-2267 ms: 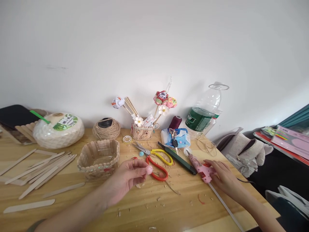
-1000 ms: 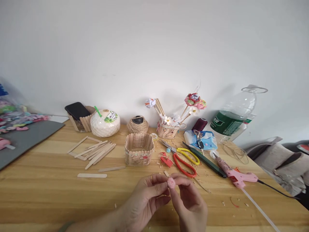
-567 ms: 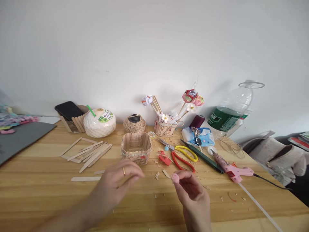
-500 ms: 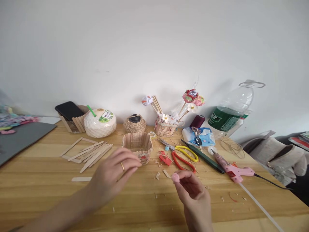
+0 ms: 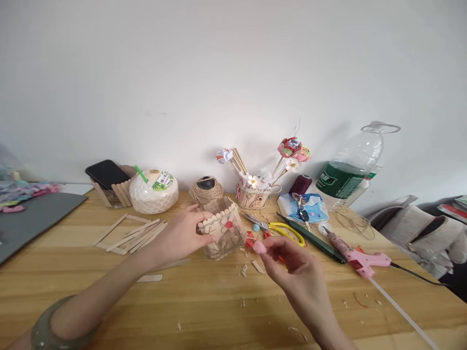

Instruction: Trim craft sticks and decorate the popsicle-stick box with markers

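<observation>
My left hand [image 5: 182,232] grips the rim of a small basket [image 5: 228,238] made of wooden craft sticks, thumb outside and fingers at the inner side. The basket is tilted, and a red piece of decoration shows on its front wall. Between thumb and fingertips of my right hand [image 5: 292,260] is a pink pompom [image 5: 259,247], a little to the right of the basket and apart from it. Behind the right hand lie scissors [image 5: 288,232] with yellow and red handles, the red one partly hidden. A blue pompom [image 5: 256,227] rests by the blades.
Loose craft sticks [image 5: 146,236] lie at left, near a white coconut [image 5: 153,192] with a green straw. Behind are a twine ball [image 5: 206,190] and a flower basket [image 5: 253,197]. A green cutter [image 5: 314,239], pink glue gun [image 5: 357,257] and large bottle [image 5: 341,180] stand or lie at right.
My left hand has taken hold of the basket, tilting it and shifting it slightly right and forward. My right hand has raised the pink pompom a little toward it.
</observation>
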Action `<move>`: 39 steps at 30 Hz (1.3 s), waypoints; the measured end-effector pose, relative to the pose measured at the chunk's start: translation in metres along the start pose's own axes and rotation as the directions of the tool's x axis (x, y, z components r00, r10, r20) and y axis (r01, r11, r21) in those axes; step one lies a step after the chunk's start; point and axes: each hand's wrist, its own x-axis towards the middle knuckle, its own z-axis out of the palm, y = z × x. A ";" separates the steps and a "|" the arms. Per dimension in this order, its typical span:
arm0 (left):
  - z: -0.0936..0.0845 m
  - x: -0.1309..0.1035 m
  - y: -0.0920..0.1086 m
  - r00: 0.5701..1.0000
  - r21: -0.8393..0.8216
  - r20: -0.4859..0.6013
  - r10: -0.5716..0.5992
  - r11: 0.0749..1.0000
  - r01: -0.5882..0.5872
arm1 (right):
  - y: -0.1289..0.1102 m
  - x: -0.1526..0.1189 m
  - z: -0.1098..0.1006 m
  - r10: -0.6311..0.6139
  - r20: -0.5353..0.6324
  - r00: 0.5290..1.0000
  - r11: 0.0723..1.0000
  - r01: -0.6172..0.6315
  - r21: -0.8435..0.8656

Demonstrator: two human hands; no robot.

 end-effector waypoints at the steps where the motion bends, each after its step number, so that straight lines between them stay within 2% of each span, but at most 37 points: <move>1: 0.000 0.000 0.005 0.999 -0.056 0.013 -0.033 0.998 0.034 | -0.004 0.005 -0.001 -0.035 0.003 0.999 0.999 0.035 -0.016; 4: 0.004 -0.002 0.015 0.996 -0.154 0.040 -0.082 0.984 0.087 | -0.014 0.020 0.000 -0.102 0.026 0.995 0.995 0.102 -0.022; 8: 0.010 -0.005 0.021 0.996 -0.162 -0.004 -0.086 0.983 0.084 | -0.023 0.037 0.006 -0.134 0.042 0.990 0.991 0.134 0.003; 12: 0.013 -0.008 0.022 0.995 -0.135 -0.007 -0.096 0.986 0.095 | -0.019 0.043 0.015 -0.180 0.044 0.983 0.983 0.179 0.037; 16: 0.013 -0.009 0.022 0.995 -0.143 -0.002 -0.096 0.985 0.095 | -0.009 0.039 0.019 -0.246 0.013 0.969 0.967 0.246 -0.071; 19: 0.013 -0.009 0.022 0.995 -0.158 0.013 -0.100 0.982 0.101 | -0.005 0.035 0.019 -0.359 -0.011 0.933 0.915 0.350 -0.200; 23: 0.015 -0.008 0.022 0.993 -0.151 0.050 -0.104 0.982 0.111 | -0.004 0.033 0.017 -0.465 0.026 0.885 0.839 0.450 -0.304; 27: 0.017 -0.008 0.021 0.992 -0.150 0.061 -0.107 0.982 0.115 | -0.006 0.034 0.018 -0.525 0.054 0.849 0.790 0.510 -0.341; 33: 0.014 -0.008 0.025 0.996 -0.123 0.032 -0.083 0.989 0.086 | -0.006 0.035 0.021 -0.662 0.053 0.748 0.671 0.622 -0.403; 39: 0.014 -0.009 0.026 0.997 -0.134 0.024 -0.070 0.988 0.073 | -0.005 0.035 0.022 -0.728 0.077 0.682 0.573 0.665 -0.479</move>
